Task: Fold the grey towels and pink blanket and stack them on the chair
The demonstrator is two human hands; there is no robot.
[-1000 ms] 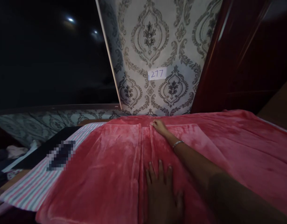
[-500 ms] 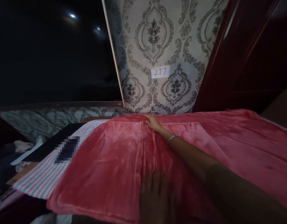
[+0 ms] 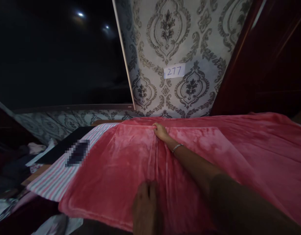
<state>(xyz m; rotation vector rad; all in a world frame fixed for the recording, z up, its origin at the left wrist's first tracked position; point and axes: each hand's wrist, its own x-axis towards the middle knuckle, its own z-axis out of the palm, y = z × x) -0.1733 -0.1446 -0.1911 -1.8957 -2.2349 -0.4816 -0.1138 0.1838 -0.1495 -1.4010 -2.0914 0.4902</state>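
A red plush blanket (image 3: 103,173) lies spread before me, with a folded layer on top and creases running down its middle. At the far end of these creases, my right hand (image 3: 161,131) reaches in from the right, a silver bangle on its wrist, with fingers closed on the edge of the folded layer. Nearer me, at the bottom middle, my left hand (image 3: 145,207) is somewhat blurred. Its fingers are curled down on the blanket at the near end of the creases, and their tips are partly hidden.
A striped cloth (image 3: 49,181) sticks out left of the blanket, with a pixelated dark object (image 3: 78,153) on it. Behind stand a large dark screen (image 3: 62,58) and a patterned wall with a paper (image 3: 174,70) marked 277. A dark red glossy panel (image 3: 267,65) rises at right.
My left hand has moved left and its fingers have curled in. My right hand has closed on the layer's far edge. The middle creases have shifted, and the view has turned slightly left.
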